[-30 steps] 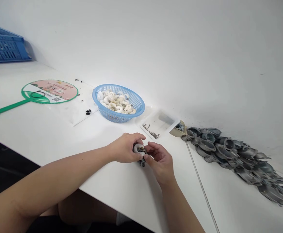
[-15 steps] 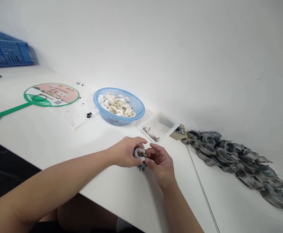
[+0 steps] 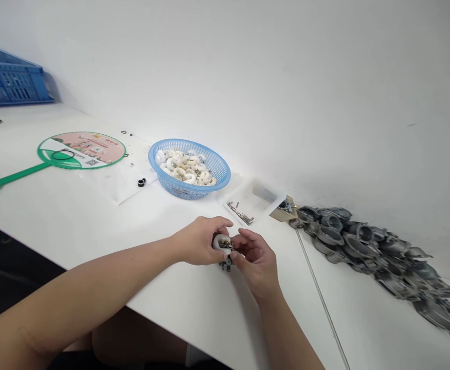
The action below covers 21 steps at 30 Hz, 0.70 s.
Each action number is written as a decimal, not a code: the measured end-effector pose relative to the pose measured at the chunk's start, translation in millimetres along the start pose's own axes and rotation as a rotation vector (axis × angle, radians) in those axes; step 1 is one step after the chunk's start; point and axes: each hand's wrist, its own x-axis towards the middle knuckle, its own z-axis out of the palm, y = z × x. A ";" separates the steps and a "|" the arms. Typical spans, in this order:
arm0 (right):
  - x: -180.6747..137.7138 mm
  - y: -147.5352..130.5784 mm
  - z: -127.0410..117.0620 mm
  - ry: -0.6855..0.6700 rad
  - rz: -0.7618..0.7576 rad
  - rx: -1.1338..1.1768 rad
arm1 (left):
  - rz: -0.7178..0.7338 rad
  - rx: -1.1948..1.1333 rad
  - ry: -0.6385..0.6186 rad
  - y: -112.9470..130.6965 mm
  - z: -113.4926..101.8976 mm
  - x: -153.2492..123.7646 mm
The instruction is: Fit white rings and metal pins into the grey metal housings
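Observation:
My left hand (image 3: 197, 240) is closed around a small white ring part (image 3: 220, 241) that sits on a dark metal piece (image 3: 225, 264), low over the white table (image 3: 93, 216). My right hand (image 3: 256, 259) faces it from the right, thumb and fingers pinched at a tiny brass-coloured bit on the same part. Both hands meet just in front of a clear tray of thin metal pins (image 3: 240, 213).
A blue basket (image 3: 189, 167) of several white rings stands behind the hands. A row of grey metal housings (image 3: 367, 246) runs along the wall at right. A green hand fan (image 3: 66, 154) lies at left, with a blue crate (image 3: 11, 77) in the far left corner.
The hands have hardly shifted on the part. The view dropped slightly between the first frame and the later ones, so everything sits a little lower.

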 end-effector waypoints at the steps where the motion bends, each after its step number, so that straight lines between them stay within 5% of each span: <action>1: -0.2 0.0 0.0 -0.002 -0.005 -0.001 | 0.000 -0.003 -0.003 0.0 -0.1 0.0; 13: -3.1 -1.5 -5.2 -0.111 0.004 -0.023 | -0.040 -0.020 -0.011 -2.2 0.3 -0.5; 21: -4.8 0.4 1.1 0.012 -0.037 -0.033 | -0.039 -0.020 0.005 -4.3 2.0 0.6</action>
